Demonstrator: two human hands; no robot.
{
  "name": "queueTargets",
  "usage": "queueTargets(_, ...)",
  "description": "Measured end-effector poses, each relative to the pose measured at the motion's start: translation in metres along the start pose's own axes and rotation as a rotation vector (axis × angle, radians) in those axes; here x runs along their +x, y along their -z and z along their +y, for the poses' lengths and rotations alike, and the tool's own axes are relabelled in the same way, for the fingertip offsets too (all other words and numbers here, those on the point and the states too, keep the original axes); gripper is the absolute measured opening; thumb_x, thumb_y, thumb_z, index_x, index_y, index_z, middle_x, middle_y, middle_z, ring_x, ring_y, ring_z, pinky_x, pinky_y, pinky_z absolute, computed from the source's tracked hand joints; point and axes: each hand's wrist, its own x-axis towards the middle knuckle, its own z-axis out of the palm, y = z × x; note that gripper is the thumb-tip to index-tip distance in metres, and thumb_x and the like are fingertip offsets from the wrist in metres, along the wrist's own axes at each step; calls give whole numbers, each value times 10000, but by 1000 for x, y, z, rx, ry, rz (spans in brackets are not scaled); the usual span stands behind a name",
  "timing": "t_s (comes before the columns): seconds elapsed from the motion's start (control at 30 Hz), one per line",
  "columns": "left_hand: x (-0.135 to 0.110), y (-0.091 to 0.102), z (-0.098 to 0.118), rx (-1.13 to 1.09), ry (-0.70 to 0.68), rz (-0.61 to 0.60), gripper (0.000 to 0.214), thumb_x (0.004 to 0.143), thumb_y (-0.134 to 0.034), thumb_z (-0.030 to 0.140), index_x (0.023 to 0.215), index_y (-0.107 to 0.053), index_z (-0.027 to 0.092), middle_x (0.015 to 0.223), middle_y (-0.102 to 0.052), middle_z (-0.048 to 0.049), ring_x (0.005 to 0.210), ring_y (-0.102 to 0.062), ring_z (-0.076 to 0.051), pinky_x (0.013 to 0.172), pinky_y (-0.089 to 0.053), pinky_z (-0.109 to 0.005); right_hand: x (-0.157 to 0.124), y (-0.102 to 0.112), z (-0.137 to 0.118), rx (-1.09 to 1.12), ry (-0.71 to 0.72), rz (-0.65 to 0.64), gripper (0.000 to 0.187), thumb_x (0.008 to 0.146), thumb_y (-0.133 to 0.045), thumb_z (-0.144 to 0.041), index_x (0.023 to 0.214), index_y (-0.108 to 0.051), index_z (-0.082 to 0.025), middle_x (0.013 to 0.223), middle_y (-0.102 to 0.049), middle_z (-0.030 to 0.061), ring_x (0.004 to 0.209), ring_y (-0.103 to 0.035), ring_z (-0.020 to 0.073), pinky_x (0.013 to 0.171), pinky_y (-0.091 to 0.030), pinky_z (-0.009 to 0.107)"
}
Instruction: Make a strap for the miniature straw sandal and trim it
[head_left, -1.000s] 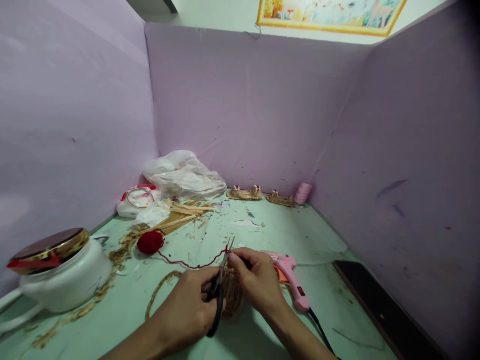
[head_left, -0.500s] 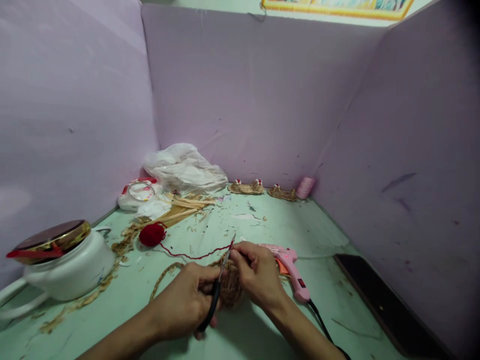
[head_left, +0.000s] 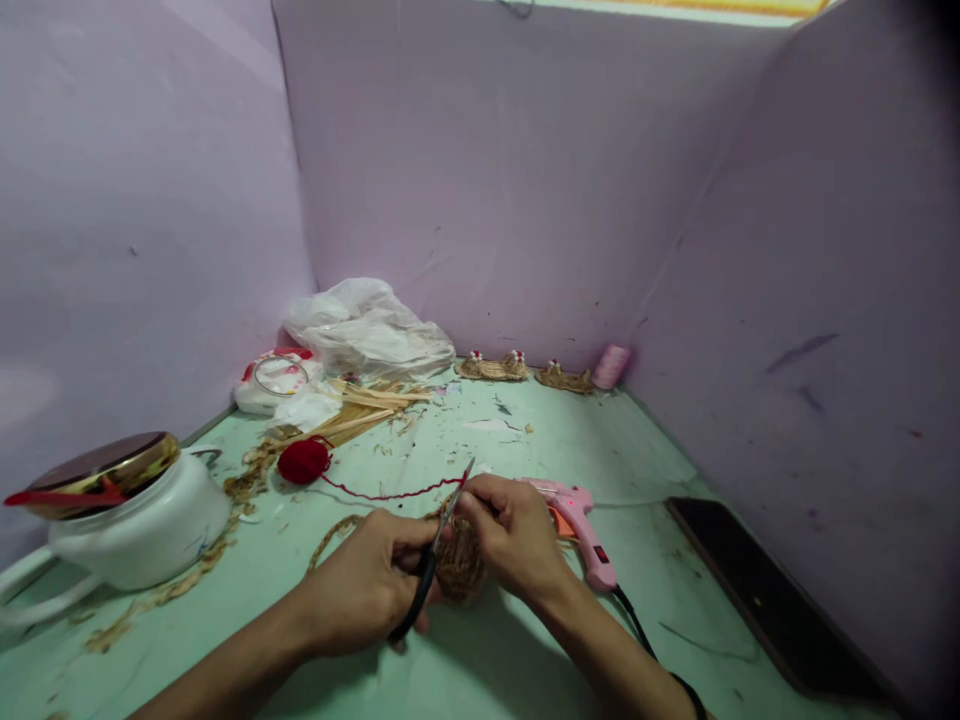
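My left hand (head_left: 360, 580) is closed around black-handled scissors (head_left: 426, 575), whose blades point up and away beside the red yarn (head_left: 397, 496). With thumb and fingers pinched, my right hand (head_left: 517, 535) grips the yarn close to the blade tips. The strand runs left across the table to a red yarn ball (head_left: 304, 461). Between and below my hands is a brown woven-fibre piece (head_left: 460, 565), partly covered by them; I cannot tell which hand supports it. A braided cord (head_left: 330, 538) trails out to its left.
A pink glue gun (head_left: 589, 540) lies right of my right hand, beside a dark phone-like slab (head_left: 757, 590). At left stands a white pot (head_left: 150, 540). Farther back are dry straw strips (head_left: 375, 405), a plastic bag (head_left: 367, 330), woven slippers (head_left: 493, 370) and a pink thread spool (head_left: 611, 367).
The camera view has tilted slightly down. Both hands hold nearly the same pose, with the scissors and yarn still close together; the yarn strand hangs a little straighter.
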Motion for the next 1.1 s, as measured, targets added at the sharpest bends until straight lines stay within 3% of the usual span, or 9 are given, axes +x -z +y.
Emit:
queueTargets(0.17, 3, 1, -2, -16, 44, 76, 294, 611, -530, 215, 894, -571, 147, 639, -565, 14, 478, -531, -115, 368, -364, -182, 1, 0, 5, 62, -12, 10, 260, 758, -442, -263, 512, -416, -183, 511, -414, -31, 515, -378, 103, 484, -248, 218)
queueTargets(0.33, 5, 5, 0, 230, -174, 109, 209, 638, -514, 205, 812, -613, 145, 702, -579, 15, 666, -510, -123, 572, -403, -198, 2, 1, 6, 97, -39, -4, 247, 760, -452, -265, 535, -510, -179, 525, -472, -25, 532, -419, 109, 495, -279, 209)
queueTargets(0.43, 5, 8, -2, 328, -194, 166, 205, 662, -490, 217, 798, -628, 149, 722, -591, 15, 708, -506, -137, 609, -399, -203, 2, 2, 4, 59, -29, -31, 229, 751, -469, -243, 551, -558, -176, 525, -489, -25, 526, -419, 107, 488, -273, 207)
queueTargets(0.6, 5, 7, 0, 213, -206, 81, 233, 644, -487, 175, 815, -642, 149, 719, -582, 26, 689, -501, -122, 602, -393, -191, 2, 2, 4, 36, -26, -53, 238, 745, -477, -231, 535, -572, -174, 506, -493, -27, 508, -419, 104, 478, -259, 208)
queueTargets(0.77, 4, 6, 1, 84, -69, 1, 243, 603, -475, 136, 797, -621, 146, 669, -554, 26, 527, -473, -76, 445, -367, -164, 2, 1, 7, 69, -12, -66, 250, 748, -463, -222, 521, -557, -174, 513, -516, -28, 503, -425, 100, 483, -269, 204)
queueTargets(0.93, 6, 6, -5, 17, 38, 66, 357, 607, -496, 189, 950, -585, 147, 749, -602, -21, 527, -565, -126, 364, -361, -177, 3, 1, 10, 48, -39, -20, 261, 753, -471, -264, 519, -540, -172, 483, -465, -32, 489, -396, 99, 464, -263, 202)
queueTargets(1.1, 7, 10, -4, 174, -151, 97, 248, 622, -518, 155, 859, -589, 154, 722, -563, 20, 631, -482, -99, 526, -374, -177, 3, 3, 9, 84, -28, -29, 257, 770, -459, -272, 563, -571, -168, 518, -496, -22, 522, -430, 104, 487, -291, 203)
